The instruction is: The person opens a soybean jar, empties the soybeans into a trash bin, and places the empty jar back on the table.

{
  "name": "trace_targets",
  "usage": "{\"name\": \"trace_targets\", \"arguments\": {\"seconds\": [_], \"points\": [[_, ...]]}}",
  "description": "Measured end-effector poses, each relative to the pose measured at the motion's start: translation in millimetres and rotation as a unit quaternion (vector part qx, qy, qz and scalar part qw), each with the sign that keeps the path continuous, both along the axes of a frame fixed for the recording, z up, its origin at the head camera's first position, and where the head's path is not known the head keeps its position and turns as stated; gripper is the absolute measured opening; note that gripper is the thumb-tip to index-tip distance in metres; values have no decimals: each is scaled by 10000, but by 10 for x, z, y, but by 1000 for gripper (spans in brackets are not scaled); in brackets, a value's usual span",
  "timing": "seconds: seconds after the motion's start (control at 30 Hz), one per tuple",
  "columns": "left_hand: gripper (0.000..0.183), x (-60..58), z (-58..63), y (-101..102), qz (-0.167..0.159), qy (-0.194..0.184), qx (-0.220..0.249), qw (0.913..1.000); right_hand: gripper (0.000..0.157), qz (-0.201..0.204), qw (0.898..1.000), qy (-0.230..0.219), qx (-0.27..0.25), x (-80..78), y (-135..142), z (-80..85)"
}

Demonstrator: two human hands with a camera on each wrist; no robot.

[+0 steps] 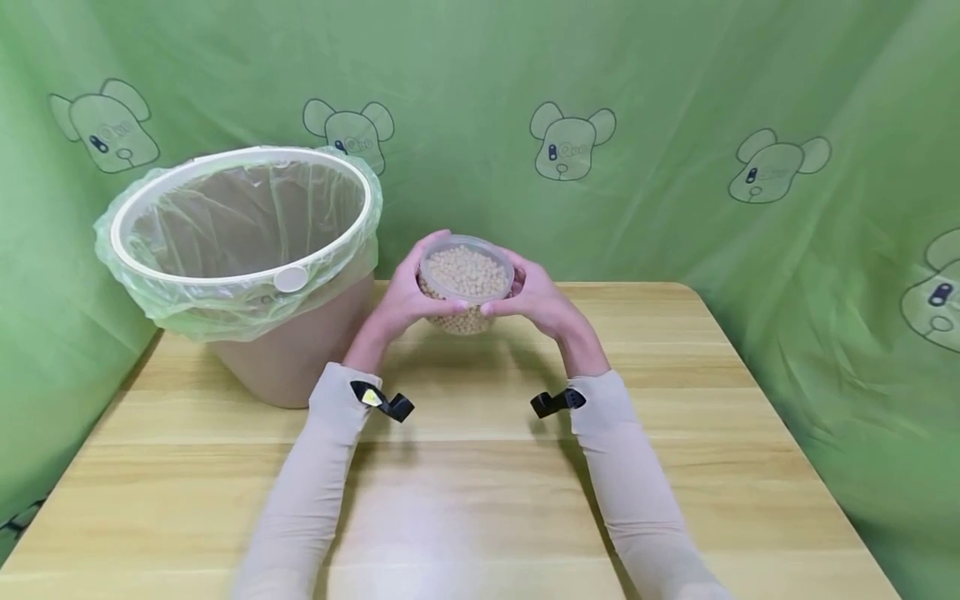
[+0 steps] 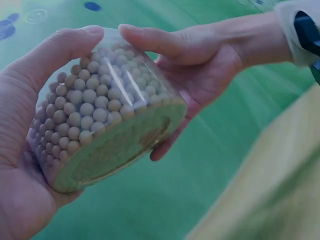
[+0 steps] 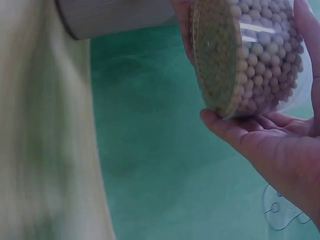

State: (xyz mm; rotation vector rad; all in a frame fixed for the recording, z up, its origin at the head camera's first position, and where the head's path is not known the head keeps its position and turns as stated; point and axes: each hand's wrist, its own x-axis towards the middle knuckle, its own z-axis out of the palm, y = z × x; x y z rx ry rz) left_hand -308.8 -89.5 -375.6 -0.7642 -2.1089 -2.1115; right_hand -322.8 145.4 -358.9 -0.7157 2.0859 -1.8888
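Observation:
A clear round plastic tub (image 1: 465, 287) full of small beige beads is held up over the far part of the table by both hands. On its left side my left hand (image 1: 408, 296) grips the wall, thumb across the near face. From the other side my right hand (image 1: 536, 296) holds it the same way, the two thumb tips close together. In the left wrist view the tub (image 2: 107, 95) shows its flat clear base, off the table. The right wrist view has the right hand's fingers under and around the tub (image 3: 250, 55).
A beige bin (image 1: 300, 358) lined with a thin green bag (image 1: 202, 312) stands at the table's left, just beside the left hand. The wooden table (image 1: 465, 500) extends toward me. Behind it hangs a green curtain (image 1: 465, 67) with printed bear heads.

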Motion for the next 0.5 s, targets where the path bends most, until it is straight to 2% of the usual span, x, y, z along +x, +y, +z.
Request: {"name": "trace_targets", "arguments": {"seconds": [0.2,0.33,0.5], "points": [[108,11,57,65,301,255,205,9990,119,-49,9987,506,-14,32,-61,76],[108,2,73,105,249,263,259,9990,121,-145,9977,649,-116,34,-60,69],[111,6,97,134,82,275,-41,9996,119,-162,9970,722,-206,11,-18,49]]}}
